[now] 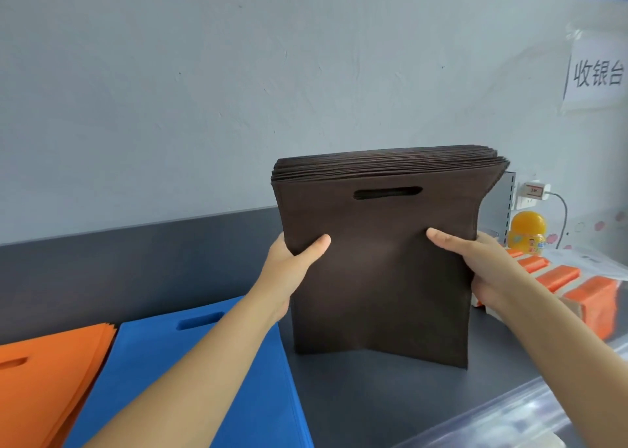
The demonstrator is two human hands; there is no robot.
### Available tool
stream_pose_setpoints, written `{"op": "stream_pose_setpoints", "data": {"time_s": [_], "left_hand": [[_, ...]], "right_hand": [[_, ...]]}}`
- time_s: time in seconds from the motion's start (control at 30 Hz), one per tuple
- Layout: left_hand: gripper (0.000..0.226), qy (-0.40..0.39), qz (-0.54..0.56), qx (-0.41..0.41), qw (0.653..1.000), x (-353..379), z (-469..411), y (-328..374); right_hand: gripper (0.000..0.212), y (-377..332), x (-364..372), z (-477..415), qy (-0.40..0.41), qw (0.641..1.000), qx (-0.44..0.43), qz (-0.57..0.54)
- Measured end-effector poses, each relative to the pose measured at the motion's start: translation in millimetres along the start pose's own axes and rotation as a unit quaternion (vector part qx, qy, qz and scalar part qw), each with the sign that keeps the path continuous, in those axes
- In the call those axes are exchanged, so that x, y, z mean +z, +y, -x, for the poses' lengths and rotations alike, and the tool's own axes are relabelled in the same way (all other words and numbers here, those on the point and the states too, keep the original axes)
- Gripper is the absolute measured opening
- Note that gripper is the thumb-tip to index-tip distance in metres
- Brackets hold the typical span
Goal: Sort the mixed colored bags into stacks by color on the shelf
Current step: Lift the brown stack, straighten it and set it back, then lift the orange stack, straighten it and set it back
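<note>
You've got the stack of brown bags [380, 260] standing on its bottom edge about midway between the shelf's [339, 396] back and front edges, just right of the flat blue stack [204, 362] and orange stack [44, 373]. Your left hand [292, 267] and right hand [475, 264] each clamp a side edge, thumbs across the front. It looks like light, floppy fabric that'll fan apart, so I'd squeeze both sides at mid-height.

Left arm [190, 373], right arm [550, 356]: bare all way to near edge. Arms slim, smooth. Left hand [289, 270], right hand [486, 270]: bare too.
</note>
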State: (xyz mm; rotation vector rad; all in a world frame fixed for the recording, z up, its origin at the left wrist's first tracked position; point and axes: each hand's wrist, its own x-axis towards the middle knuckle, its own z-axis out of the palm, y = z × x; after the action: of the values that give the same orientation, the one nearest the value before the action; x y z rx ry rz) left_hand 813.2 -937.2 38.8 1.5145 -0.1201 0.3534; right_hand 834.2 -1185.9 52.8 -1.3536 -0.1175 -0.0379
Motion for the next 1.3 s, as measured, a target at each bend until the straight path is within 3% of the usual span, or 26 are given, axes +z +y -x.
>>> {"op": "stream_pose_setpoints", "data": {"time_s": [0.07, 0.17, 0.33, 0.4, 0.5, 0.57, 0.63, 0.67, 0.73, 0.87, 0.97, 1.03, 1.17, 1.3], "left_hand": [[0.031, 0.022, 0.010, -0.009, 1.000, 2.0, -0.9, 1.7], [0.031, 0.040, 0.034, -0.029, 0.998, 3.6, -4.3, 18.9], [0.025, 0.063, 0.098, -0.153, 0.981, -0.4, -5.0, 36.1], [0.036, 0.082, 0.104, -0.196, 0.972, -2.5, -2.8, 33.0], [0.070, 0.095, 0.083, -0.253, 0.959, -5.6, 0.3, 13.1], [0.084, 0.088, 0.039, -0.271, 0.958, -5.7, 4.3, -2.3], [0.088, 0.078, -0.020, -0.266, 0.961, -8.5, 3.2, -20.8], [0.081, 0.082, -0.062, -0.248, 0.963, -9.2, 3.9, -26.5], [0.064, 0.076, -0.204, -0.186, 0.958, -9.7, 8.4, -34.8], [0.045, -0.118, -0.462, -0.082, 0.875, 2.7, 31.0, -37.1], [0.048, -0.252, -0.544, -0.105, 0.794, 11.2, 45.8, -46.3], [0.053, -0.273, -0.596, -0.098, 0.749, 15.1, 52.7, -51.8], [0.054, -0.257, -0.618, -0.082, 0.739, 19.1, 57.7, -56.8], [0.055, -0.243, -0.611, -0.079, 0.749, 22.1, 62.7, -58.8]], "right_hand": [[0.030, -3.9, 4.0, -2.1, 0.019, 1.000, 0.003, 0.011], [0.018, -24.0, 6.8, -4.1, 0.003, 0.999, -0.018, 0.043], [0.023, -40.9, -2.0, -4.0, -0.050, 0.987, -0.035, 0.148], [0.021, -28.8, -6.8, -2.7, -0.054, 0.982, -0.003, 0.180], [0.016, -3.6, -11.9, -5.0, -0.039, 0.974, 0.042, 0.220], [0.015, 17.1, -15.8, -8.4, -0.027, 0.961, 0.084, 0.261], [0.042, 41.7, -20.7, -10.5, -0.006, 0.933, 0.131, 0.334], [0.059, 54.8, -23.5, -11.1, -0.003, 0.917, 0.159, 0.365], [0.072, 74.0, -25.1, -11.0, 0.007, 0.899, 0.190, 0.395], [0.069, 85.3, -25.2, -16.5, 0.020, 0.890, 0.197, 0.410], [0.065, 86.2, -25.1, -17.3, 0.018, 0.879, 0.183, 0.440], [0.062, 86.6, -24.4, -17.1, 0.012, 0.863, 0.174, 0.475], [0.054, 85.3, -23.3, -21.7, 0.004, 0.830, 0.148, 0.538], [0.061, 84.2, -24.5, -26.9, -0.006, 0.822, 0.146, 0.550]]}}
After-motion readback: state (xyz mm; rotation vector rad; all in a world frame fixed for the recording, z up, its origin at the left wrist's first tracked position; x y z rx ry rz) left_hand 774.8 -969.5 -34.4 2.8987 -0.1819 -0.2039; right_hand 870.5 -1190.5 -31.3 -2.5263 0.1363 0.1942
